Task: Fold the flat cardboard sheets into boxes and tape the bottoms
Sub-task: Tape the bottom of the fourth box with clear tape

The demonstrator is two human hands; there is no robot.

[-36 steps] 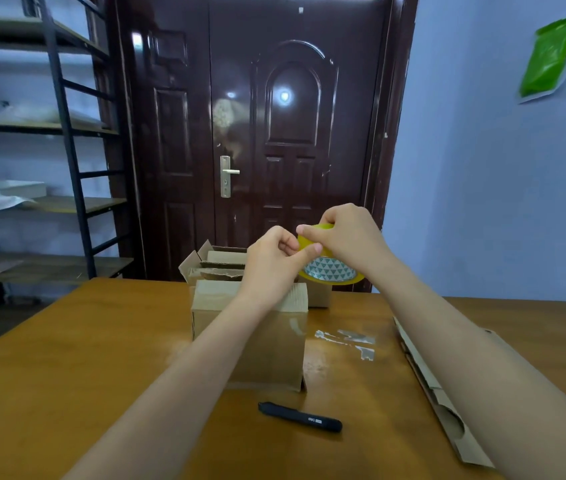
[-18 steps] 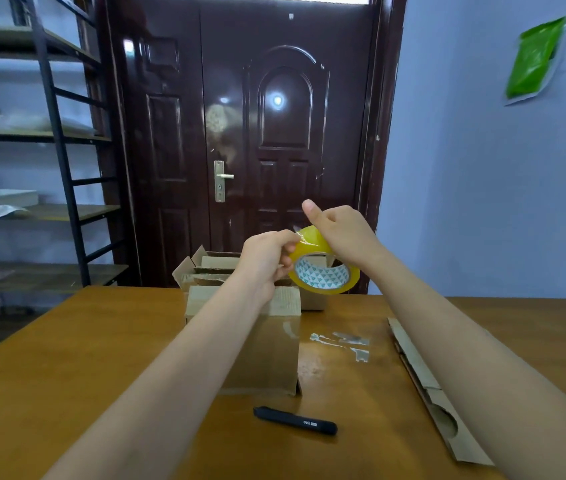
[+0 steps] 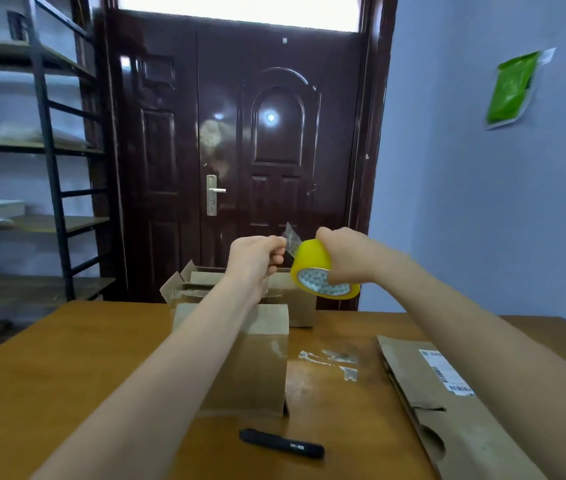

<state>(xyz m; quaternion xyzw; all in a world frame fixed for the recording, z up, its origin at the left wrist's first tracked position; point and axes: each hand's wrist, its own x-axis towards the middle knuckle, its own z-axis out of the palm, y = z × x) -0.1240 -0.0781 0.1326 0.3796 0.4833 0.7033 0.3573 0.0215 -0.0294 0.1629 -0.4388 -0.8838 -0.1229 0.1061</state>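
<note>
My right hand (image 3: pixel 347 256) grips a yellow tape roll (image 3: pixel 319 271), held up above the table. My left hand (image 3: pixel 257 254) pinches the clear tape end (image 3: pixel 292 239), pulled a short way off the roll. Below my arms a folded cardboard box (image 3: pixel 253 362) stands on the wooden table (image 3: pixel 66 375), partly hidden by my left forearm. Behind it sit open cardboard boxes (image 3: pixel 191 285). A flat cardboard sheet (image 3: pixel 447 410) with a white label lies at the right, under my right forearm.
A black pen-like cutter (image 3: pixel 281 443) lies near the table's front. Scraps of clear tape (image 3: pixel 333 362) stick to the tabletop right of the box. A dark door (image 3: pixel 240 150) stands behind the table, metal shelves (image 3: pixel 32 150) at the left.
The hands have drawn apart: my left hand has peeled the tape end off the roll and pulled it left. The camera has tilted up slightly.
</note>
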